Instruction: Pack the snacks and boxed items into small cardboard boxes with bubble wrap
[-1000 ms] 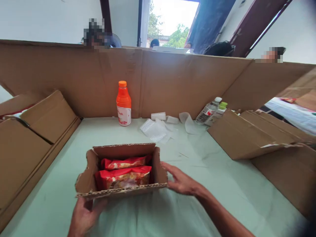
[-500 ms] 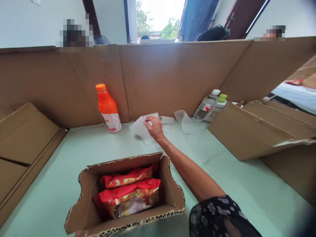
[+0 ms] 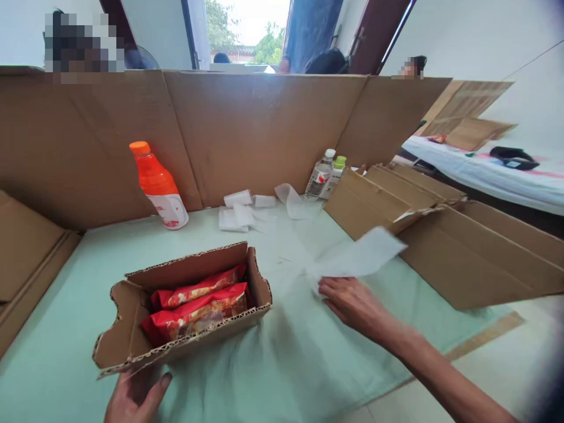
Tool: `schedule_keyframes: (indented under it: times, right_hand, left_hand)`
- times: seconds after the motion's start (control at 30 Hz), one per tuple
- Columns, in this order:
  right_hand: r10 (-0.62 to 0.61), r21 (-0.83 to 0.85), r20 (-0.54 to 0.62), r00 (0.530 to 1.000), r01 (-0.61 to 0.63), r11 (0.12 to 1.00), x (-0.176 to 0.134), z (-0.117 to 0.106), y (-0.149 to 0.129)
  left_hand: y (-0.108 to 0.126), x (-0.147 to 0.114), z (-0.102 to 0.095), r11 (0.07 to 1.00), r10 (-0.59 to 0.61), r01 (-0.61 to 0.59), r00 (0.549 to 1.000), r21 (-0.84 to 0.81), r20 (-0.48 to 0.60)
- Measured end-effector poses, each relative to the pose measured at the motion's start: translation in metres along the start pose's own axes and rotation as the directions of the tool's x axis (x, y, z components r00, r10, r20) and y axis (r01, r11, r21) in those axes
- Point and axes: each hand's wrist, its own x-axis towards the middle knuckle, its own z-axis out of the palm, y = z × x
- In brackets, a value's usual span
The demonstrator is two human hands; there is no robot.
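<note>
An open cardboard box (image 3: 198, 338) with red snack packets (image 3: 198, 314) inside stands on the green cloth. My left hand (image 3: 136, 396) is at its near left corner, thumb spread away from the fingers; the fingertips touch or pass under the box and are partly hidden. To the right of the box, my right hand (image 3: 348, 296) is closed on the near edge of a thin white foam sheet (image 3: 365, 255), which trails out beyond the fingers, slightly blurred.
Farther back are folded white foam pieces (image 3: 235, 217), a curled sheet (image 3: 291, 202), an orange-capped bottle (image 3: 161, 188) and a clear water bottle (image 3: 318, 179). A cardboard wall (image 3: 264, 129) runs behind. Cardboard boxes (image 3: 476, 258) stand right; another (image 3: 26, 252) is left. People are beyond the wall.
My right hand has come back and right from the foam pile with a white sheet. My left hand has come into view below the box. The view has swung right.
</note>
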Motion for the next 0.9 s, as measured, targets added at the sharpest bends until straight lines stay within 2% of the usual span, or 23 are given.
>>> schedule_keyframes:
  times: [0.07,0.13,0.27,0.37,0.5,0.6,0.67,0.8,0.9]
  right_hand:
    - [0.085,0.135,0.080,0.993,-0.095,0.986,-0.007,0.018,-0.012]
    - [0.162,0.327,0.072,0.984,-0.177,0.928,-0.004,0.029,-0.033]
    - [0.139,0.662,0.057,0.989,-0.142,0.736,0.027,0.049,-0.078]
    - [0.203,0.764,0.069,0.977,-0.183,0.619,0.057,0.065,-0.091]
    - [0.359,0.807,0.106,0.927,-0.291,0.514,0.082,0.076,-0.074]
    - [0.388,0.774,0.110,0.915,-0.324,0.544,0.074,0.072,-0.048]
    - [0.406,0.700,0.110,0.907,-0.360,0.617,0.050,0.066,-0.027]
    - [0.416,0.445,0.189,0.889,-0.455,0.771,-0.010,0.060,0.011]
    - [0.394,0.261,0.193,0.899,-0.434,0.862,-0.030,0.067,0.016]
  left_hand:
    - [0.006,0.004,-0.006,0.999,0.025,-0.026,0.999,0.020,0.041]
    - [0.014,0.007,-0.009,0.996,0.053,-0.058,0.996,0.064,0.073]
    - [0.023,0.010,-0.002,0.995,0.070,-0.077,0.993,0.070,0.096]
    - [0.031,0.020,0.019,0.997,0.060,-0.066,0.992,0.050,0.114]
    - [0.056,0.049,0.062,0.992,0.111,-0.116,0.989,0.053,0.094]
    - [0.072,0.062,0.083,0.984,0.179,-0.177,0.970,-0.027,0.167]
    - [0.071,0.059,0.081,0.985,0.168,-0.155,0.958,-0.071,0.231]
    - [0.041,0.026,0.061,0.997,0.082,-0.077,0.974,-0.029,0.213]
    - [0.022,-0.011,0.060,0.994,0.098,-0.106,0.967,0.019,0.236]
